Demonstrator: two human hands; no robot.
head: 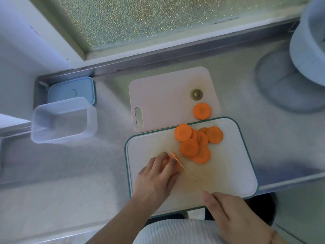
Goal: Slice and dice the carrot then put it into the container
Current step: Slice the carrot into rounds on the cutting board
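Pinching carrot (175,162), left hand (156,180) arched

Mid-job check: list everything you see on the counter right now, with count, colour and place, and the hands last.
carrot slices: about eight or nine, orange, piled at the far side of the white board
lone carrot slice: one, orange, near right corner of the pink board
carrot stub: one, orange, under the left fingers
carrot top: one, brownish, on the pink board
white cutting board: one, teal-edged, nearest
pink cutting board: one, behind it
knife: one, pale thin blade, cutting at the stub
container: one, clear, empty, left
lid: one, blue, behind the container
round tub: one, pale blue, far right
left hand: holds the stub
right hand: grips the knife handle, hidden
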